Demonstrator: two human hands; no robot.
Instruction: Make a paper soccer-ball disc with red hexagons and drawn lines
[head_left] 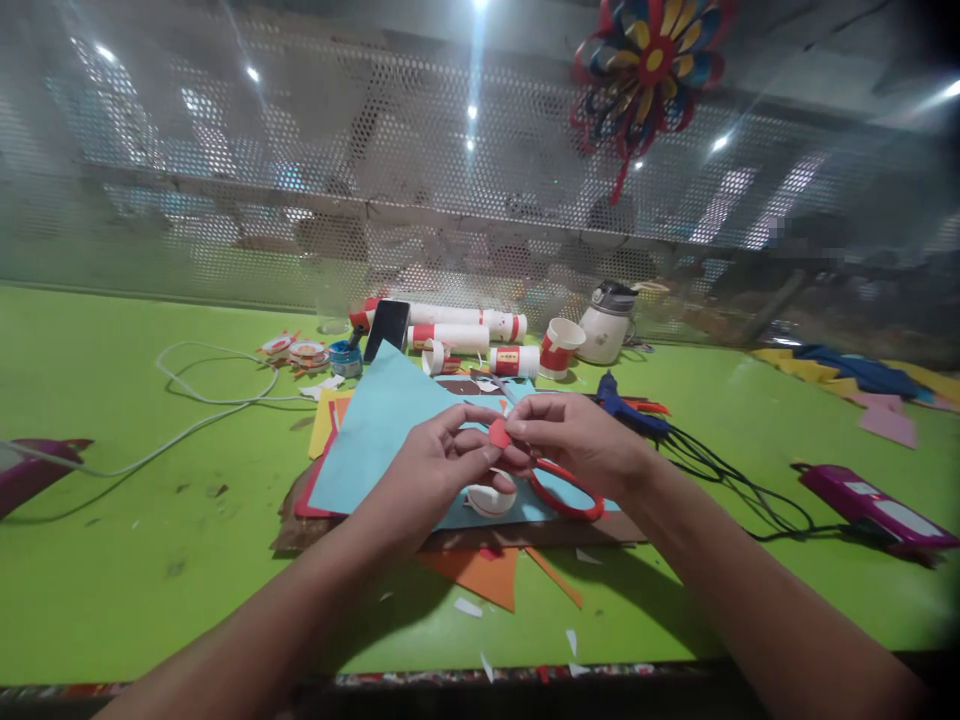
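Up close, the left hand (431, 455) pinches a small red bit (499, 434) of paper. The right hand (577, 440) is closed on red scissors (566, 495) and touches the red bit too. Both hands are over a blue sheet (375, 430) in the middle of the green table (150, 520). White tubes (450, 337) with red bands lie behind, and their labels are too blurry to read. A shiny wall (300, 180) full of little holes stands at the back, with a bright pinwheel (649, 60) hanging on it.
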